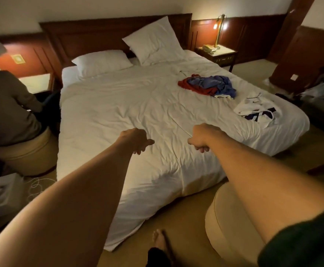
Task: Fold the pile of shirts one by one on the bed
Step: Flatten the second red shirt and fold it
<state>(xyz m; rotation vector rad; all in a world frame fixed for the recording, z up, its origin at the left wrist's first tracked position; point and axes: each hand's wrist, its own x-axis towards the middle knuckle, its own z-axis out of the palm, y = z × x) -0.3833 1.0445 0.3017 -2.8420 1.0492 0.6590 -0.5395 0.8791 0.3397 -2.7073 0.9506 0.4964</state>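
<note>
The pile of shirts [208,86], a crumpled heap of red and blue cloth, lies on the far right side of the bed [118,105]. A white shirt [257,110] with dark blue markings sprawls loose near it, closer to the bed's right edge. None of them looks folded, so by this view the task has not yet begun and every shirt remains to be done. Your left hand [136,140] and right hand [200,138] hang over the near middle of the rumpled white sheet, well apart from the pile, fingers loosely curled and holding nothing. The cloth looks soft and limp, bunched into irregular ridges, and should flatten readily once spread on the sheet. Two plump white pillows [101,62] rest against a dark wooden headboard [91,37], a brass lamp [220,29] glows over the nightstand [221,54] at right, and a second person [7,105] sits at the bed's left side.
</note>
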